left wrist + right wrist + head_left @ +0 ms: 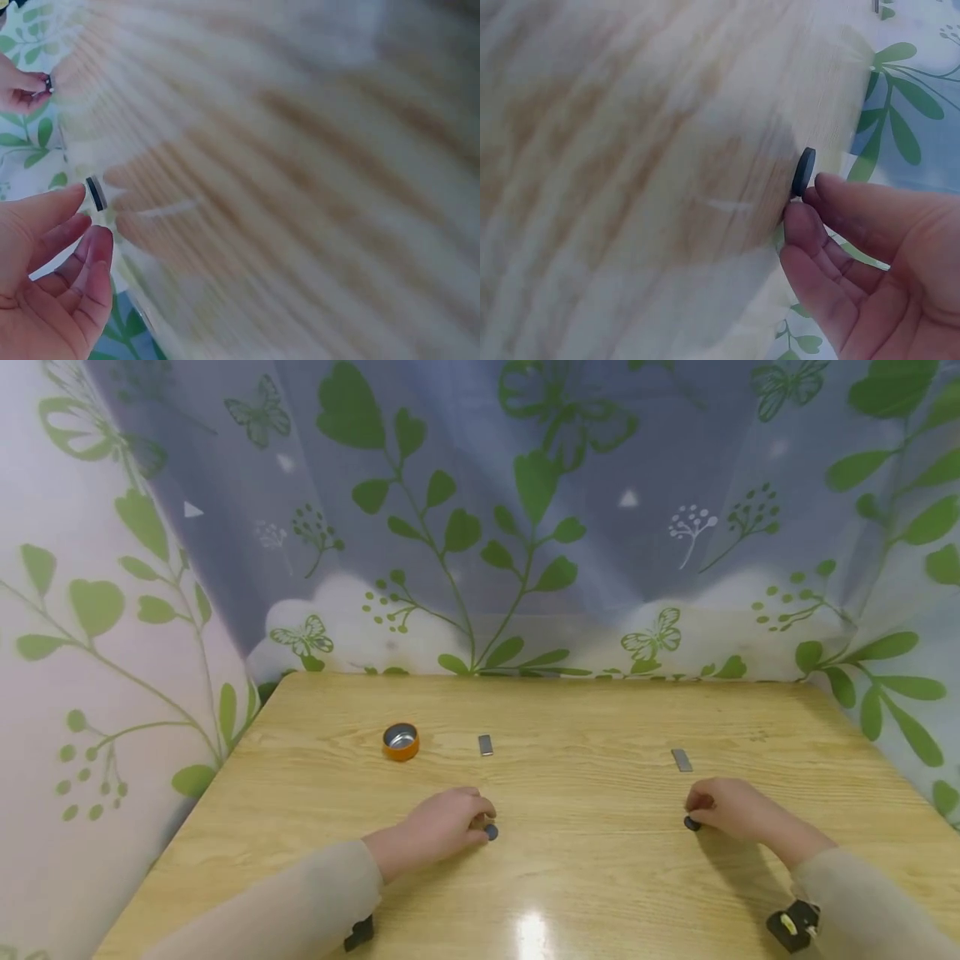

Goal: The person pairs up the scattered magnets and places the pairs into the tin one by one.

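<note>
In the head view, my left hand (446, 827) is low over the table, its thumb beside a small dark disc (491, 832). The left wrist view shows this disc (96, 193) just off the thumb tip, with the other fingers bent apart from it. My right hand (727, 810) is at the right, thumb and forefinger at the edge of a second black disc (692, 823). In the right wrist view that disc (804, 172) is slightly tilted against the fingertips and looks pinched at its near edge. The discs' exact kind does not show.
Behind the left hand lie an orange bowl (401, 743) with a metallic inside and a small grey rectangular plate (486, 745). A similar grey plate (681, 760) is beyond the right hand. The wooden table (570, 718) ends at a patterned curtain (480, 527).
</note>
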`<state>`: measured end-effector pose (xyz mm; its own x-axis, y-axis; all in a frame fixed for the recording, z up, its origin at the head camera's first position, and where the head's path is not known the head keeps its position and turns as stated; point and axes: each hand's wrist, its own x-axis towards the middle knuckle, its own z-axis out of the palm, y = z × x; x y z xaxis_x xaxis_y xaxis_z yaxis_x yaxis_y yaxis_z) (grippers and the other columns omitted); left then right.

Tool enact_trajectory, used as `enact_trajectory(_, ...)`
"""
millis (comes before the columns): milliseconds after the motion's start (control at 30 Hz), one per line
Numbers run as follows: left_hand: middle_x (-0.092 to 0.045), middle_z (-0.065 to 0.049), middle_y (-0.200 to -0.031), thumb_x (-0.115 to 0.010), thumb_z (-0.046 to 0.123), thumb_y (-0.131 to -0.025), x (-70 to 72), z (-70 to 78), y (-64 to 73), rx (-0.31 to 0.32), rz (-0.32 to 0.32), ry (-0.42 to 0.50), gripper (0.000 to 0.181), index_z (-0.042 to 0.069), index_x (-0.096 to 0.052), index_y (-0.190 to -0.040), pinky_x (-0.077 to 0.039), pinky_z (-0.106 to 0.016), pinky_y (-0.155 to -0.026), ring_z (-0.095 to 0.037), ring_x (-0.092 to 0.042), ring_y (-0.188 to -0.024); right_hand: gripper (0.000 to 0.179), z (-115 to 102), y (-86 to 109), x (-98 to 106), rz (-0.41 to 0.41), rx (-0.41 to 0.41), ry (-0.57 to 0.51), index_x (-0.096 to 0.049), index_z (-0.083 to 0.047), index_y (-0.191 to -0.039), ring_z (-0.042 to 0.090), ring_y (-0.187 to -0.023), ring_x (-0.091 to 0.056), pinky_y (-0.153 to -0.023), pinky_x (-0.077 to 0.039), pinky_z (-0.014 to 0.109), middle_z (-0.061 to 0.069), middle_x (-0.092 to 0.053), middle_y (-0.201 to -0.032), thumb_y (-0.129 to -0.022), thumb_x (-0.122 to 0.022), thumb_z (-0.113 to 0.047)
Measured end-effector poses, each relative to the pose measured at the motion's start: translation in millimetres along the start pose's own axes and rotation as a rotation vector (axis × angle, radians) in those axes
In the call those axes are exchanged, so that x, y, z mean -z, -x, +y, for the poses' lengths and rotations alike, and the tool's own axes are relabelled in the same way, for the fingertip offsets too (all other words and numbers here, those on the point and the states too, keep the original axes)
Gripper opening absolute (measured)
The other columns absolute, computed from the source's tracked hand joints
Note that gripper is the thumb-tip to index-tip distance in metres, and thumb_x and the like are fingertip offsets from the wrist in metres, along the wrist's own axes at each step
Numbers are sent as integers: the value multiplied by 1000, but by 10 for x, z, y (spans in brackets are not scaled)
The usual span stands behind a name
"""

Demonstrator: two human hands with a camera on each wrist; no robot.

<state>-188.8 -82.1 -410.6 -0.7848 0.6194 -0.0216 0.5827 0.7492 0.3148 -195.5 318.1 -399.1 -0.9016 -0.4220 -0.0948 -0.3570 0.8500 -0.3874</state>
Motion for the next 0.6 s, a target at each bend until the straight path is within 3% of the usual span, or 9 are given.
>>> enact_trajectory(300,-62,6,-82,-69,15,-85,1,33,-75,-34,-12,32,9,10,-71,-92,-45,-19,-67,-3,-52,-72,10,-11,-20,24,-41,-9,-30,-62,-9,-76,10,-65,-49,-57,-42,29,-5,-58,-73,-80,-70,-4)
enact_trajectory(600,-64,7,-79,-70,16,-84,-8,54,-81,-9,-23,81,6,10,-72,-86,-46,-19,-67,-3,-54,-72,14,-23,-4,7,-84,9,-43,-61,-11,-72,7,-62,-46,-56,-41,27,-7,-55,-69,-79,-72,-7)
